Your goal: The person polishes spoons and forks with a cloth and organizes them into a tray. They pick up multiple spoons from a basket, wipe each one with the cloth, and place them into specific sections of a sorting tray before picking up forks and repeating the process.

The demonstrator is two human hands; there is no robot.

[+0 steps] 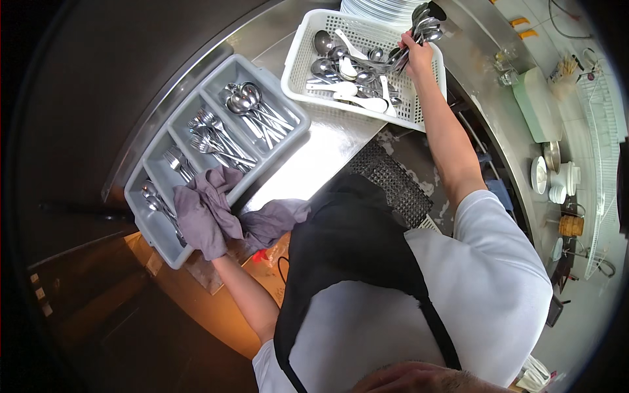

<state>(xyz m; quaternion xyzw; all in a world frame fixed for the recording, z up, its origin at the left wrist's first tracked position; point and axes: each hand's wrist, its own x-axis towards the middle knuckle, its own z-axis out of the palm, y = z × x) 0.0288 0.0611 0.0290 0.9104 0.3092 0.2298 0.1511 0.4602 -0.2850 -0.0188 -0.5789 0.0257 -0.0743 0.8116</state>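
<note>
My right hand (416,51) grips a bunch of metal spoons (426,24) over the right side of a white perforated plastic basket (290,78). Inside the basket lie metal ladles (323,42), white soup spoons (361,102) and other cutlery. A purple-grey cloth (201,216) covers my left hand (204,231), which is over the near edge of a grey cutlery tray (290,132); the fingers are hidden. The tray's compartments hold spoons (243,100), forks (211,127), more forks (179,163) and small spoons (155,201).
Tray and basket stand on a steel counter (314,142). A stack of white plates (383,11) is behind the basket. Below lies a black rubber mat (393,182). Along the right, another steel counter holds a green container (538,105), glasses (508,77) and white bowls (538,174).
</note>
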